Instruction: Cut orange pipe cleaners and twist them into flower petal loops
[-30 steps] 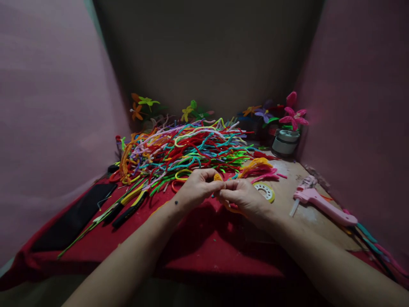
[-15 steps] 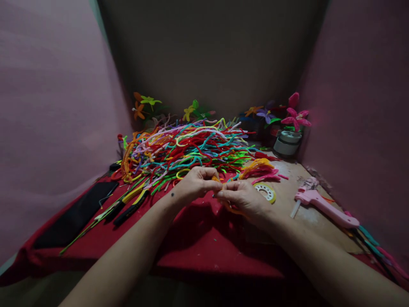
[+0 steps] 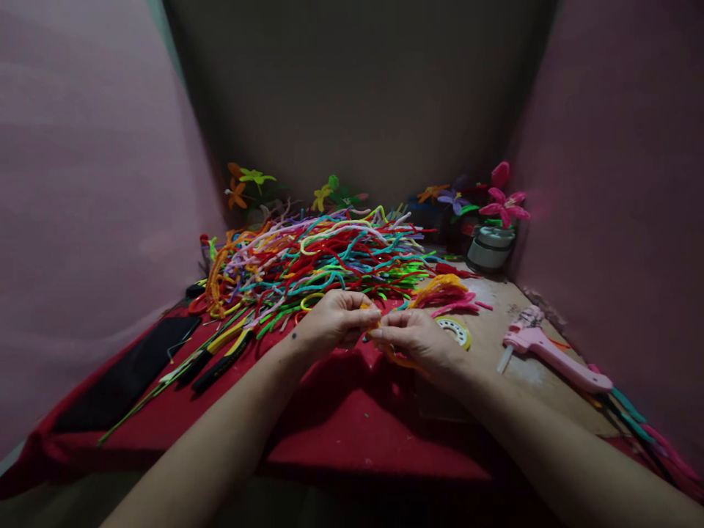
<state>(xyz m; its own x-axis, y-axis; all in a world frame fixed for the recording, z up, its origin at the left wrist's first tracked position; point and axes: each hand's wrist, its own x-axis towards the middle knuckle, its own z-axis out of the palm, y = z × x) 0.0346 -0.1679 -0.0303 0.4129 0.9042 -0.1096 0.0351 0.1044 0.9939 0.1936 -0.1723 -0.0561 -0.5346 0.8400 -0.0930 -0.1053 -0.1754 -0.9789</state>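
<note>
My left hand (image 3: 333,320) and my right hand (image 3: 418,339) meet fingertip to fingertip over the red cloth (image 3: 352,418). Both are pinched on an orange pipe cleaner (image 3: 397,359); a short bit shows between the fingertips and a loop of it curves under my right hand. Just beyond my hands lies a big heap of pipe cleaners (image 3: 319,257) in many colours. A small bundle of orange and pink pipe cleaners (image 3: 445,290) lies right of the heap.
A tape roll (image 3: 455,330) lies next to my right hand. A pink glue gun (image 3: 550,356) rests on the bare board at right. Pliers with yellow and black handles (image 3: 220,352) lie at left. Pipe-cleaner flowers (image 3: 503,202) and a pot (image 3: 488,248) stand along the back wall.
My two hands stay together on the orange pipe cleaner; the fingers have shifted slightly and less of the orange piece shows above them.
</note>
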